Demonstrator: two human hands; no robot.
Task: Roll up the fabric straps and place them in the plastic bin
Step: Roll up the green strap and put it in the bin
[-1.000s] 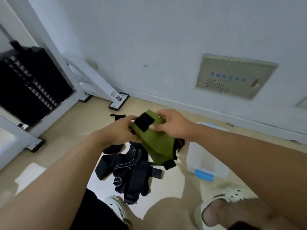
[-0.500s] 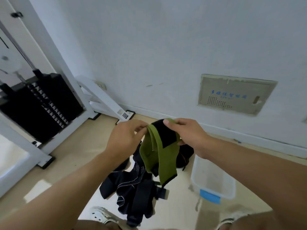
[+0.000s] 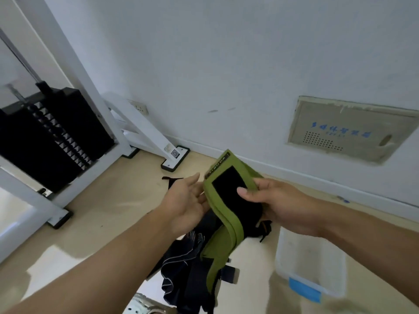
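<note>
A green fabric strap (image 3: pixel 221 236) with a black fastener patch hangs in front of me, its free end drooping toward the floor. My right hand (image 3: pixel 278 205) grips its upper part, thumb pressed on the black patch. My left hand (image 3: pixel 186 200) is palm up with fingers spread beside the strap's left edge, holding nothing. A pile of dark straps (image 3: pixel 188 268) lies on the floor beneath. The clear plastic bin (image 3: pixel 310 264) with a blue label stands on the floor at lower right.
A white weight machine frame (image 3: pixel 90 114) with a black weight stack (image 3: pixel 47 134) stands at left, its feet on the tan floor. The white wall with a beige panel (image 3: pixel 347 130) is close ahead. My shoe (image 3: pixel 145 307) shows at the bottom edge.
My left hand has let go of the green strap and opened palm up. My right hand has shifted its hold, and the strap's black patch now faces me. The view has tilted upward.
</note>
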